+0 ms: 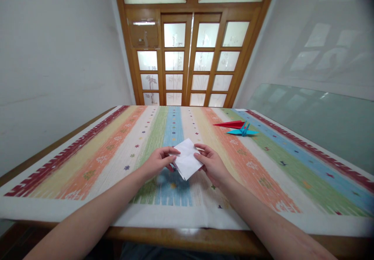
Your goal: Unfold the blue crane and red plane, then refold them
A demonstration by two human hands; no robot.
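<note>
While we hold the white paper (187, 159) up just above the striped tablecloth (292, 166), both hands are pinched on it. The left hand (159, 162) grips the left edge, thumb on top, fingers curled under. The right hand (212, 164) grips the right edge the same way, thumb tip on the upper face. Neither hand is spread wide; both are narrow and closed on the sheet.

The paper sits between the two hands, over the blue stripe, near our edge of the table (181, 238). It looks already folded into a diamond-like shape, with creases visible on the top face. We cannot tell how many layers.

Handling, as we judge it: very light and thin. It is stiff only along the creases and floppy elsewhere. It is not slippery against skin, but easy to crumple or tear if squeezed mid-panel. The best hold is at edges and corners, near existing folds, with a light fingertip pinch. A hard pinch would leave stray creases. The cloth underneath is soft and textured, so pressing a fold on it may give a mushy crease.

Well apart, far right on the cloth: a red paper crane (230, 124) and a blue paper crane (242, 131), touching or just beside each other. Behind the table is a wooden door (191, 53) with frosted panes.
</note>
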